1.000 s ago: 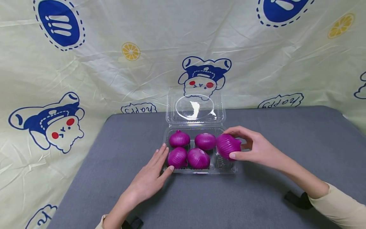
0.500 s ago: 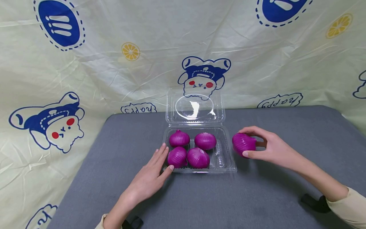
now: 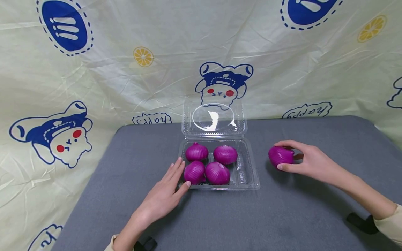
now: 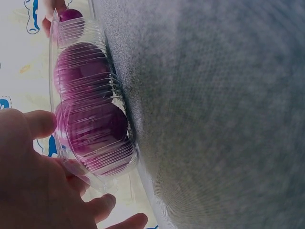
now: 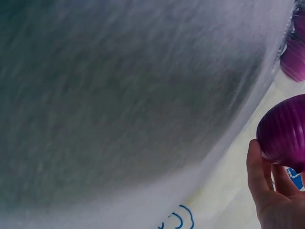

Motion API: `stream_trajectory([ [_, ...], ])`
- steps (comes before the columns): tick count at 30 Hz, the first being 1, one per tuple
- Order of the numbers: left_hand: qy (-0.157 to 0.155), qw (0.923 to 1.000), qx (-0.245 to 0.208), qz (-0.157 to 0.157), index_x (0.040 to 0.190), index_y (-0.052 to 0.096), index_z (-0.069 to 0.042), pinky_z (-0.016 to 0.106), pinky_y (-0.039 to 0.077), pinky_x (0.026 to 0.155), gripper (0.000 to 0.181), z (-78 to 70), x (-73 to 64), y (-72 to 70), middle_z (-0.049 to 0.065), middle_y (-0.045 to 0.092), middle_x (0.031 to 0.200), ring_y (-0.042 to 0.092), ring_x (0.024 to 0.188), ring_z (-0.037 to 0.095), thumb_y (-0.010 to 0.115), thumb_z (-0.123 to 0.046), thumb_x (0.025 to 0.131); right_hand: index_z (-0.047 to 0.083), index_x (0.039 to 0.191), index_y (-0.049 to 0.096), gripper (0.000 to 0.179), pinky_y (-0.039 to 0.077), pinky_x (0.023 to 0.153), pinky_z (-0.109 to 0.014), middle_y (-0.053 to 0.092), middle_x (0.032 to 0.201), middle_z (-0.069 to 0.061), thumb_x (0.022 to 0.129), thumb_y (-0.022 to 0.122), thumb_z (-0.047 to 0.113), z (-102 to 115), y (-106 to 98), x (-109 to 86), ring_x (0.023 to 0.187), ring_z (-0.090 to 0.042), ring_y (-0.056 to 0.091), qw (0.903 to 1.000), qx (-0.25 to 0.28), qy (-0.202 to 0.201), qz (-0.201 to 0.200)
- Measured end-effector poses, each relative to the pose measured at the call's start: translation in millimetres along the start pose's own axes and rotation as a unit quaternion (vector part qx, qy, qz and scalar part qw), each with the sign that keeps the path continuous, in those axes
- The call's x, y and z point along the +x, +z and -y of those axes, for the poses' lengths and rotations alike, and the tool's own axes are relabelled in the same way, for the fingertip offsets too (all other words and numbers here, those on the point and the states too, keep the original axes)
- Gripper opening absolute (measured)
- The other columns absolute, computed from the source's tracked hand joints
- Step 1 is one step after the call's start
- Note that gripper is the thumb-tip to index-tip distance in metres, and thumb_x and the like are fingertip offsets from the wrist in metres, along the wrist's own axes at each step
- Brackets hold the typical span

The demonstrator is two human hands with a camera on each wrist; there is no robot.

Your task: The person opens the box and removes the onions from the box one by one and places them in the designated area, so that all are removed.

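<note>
My right hand grips a purple onion between thumb and fingers, to the right of a clear plastic container. In the right wrist view the held onion is cut off by the frame edge. Several more purple onions sit inside the container, filling its left and middle; its right end holds none. My left hand rests with fairly straight fingers against the container's left wall. In the left wrist view the thumb touches the container's rim.
The container's clear lid stands raised at the back, hinged to the tray. Grey cloth covers the table. Behind it hangs a pale printed sheet.
My right hand has carried its onion from over the container's right end out to the right, clear of the rim. The left hand and the other onions have stayed put.
</note>
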State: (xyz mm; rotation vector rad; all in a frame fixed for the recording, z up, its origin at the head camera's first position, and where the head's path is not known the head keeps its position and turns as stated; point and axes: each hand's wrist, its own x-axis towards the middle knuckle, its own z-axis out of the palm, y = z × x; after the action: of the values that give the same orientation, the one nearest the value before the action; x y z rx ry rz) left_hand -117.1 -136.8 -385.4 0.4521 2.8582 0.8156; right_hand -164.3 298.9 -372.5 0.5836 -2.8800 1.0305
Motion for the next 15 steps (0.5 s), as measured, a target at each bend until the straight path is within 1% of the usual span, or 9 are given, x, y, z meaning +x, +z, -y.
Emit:
stream_trajectory([
  [4, -0.002, 1.0000, 0.000, 0.000, 0.157, 0.025, -0.015, 0.057, 0.024, 0.112, 0.071, -0.1, 0.2, -0.1, -0.008, 0.009, 0.163, 0.010, 0.149, 0.024, 0.047, -0.052, 0.100, 0.022, 0.132, 0.058, 0.061, 0.053, 0.064, -0.030, 0.061, 0.120, -0.011, 0.079, 0.082, 0.043, -8.2, -4.4, 1.9, 0.090, -0.025, 0.063, 0.9990, -0.043, 0.005, -0.002],
  [8, -0.004, 1.0000, 0.000, 0.001, 0.157, 0.026, -0.016, 0.057, 0.024, 0.112, 0.071, -0.2, 0.1, -0.2, -0.008, 0.009, 0.163, 0.010, 0.149, 0.023, 0.047, -0.052, 0.100, 0.019, 0.131, 0.060, 0.063, 0.052, 0.065, -0.032, 0.062, 0.121, -0.013, 0.079, 0.081, 0.048, -16.6, -8.6, 3.5, 0.093, -0.026, 0.059, 0.9970, -0.076, 0.011, 0.001],
  [15, -0.005, 1.0000, 0.001, 0.002, 0.157, 0.025, -0.015, 0.058, 0.024, 0.112, 0.071, -0.1, 0.5, 0.0, -0.008, 0.009, 0.163, 0.010, 0.149, 0.024, 0.047, -0.052, 0.100, 0.015, 0.130, 0.060, 0.064, 0.051, 0.067, -0.037, 0.061, 0.122, -0.016, 0.080, 0.079, 0.049, -28.6, -11.9, 7.3, 0.098, -0.031, 0.057, 0.9951, -0.097, 0.018, 0.007],
])
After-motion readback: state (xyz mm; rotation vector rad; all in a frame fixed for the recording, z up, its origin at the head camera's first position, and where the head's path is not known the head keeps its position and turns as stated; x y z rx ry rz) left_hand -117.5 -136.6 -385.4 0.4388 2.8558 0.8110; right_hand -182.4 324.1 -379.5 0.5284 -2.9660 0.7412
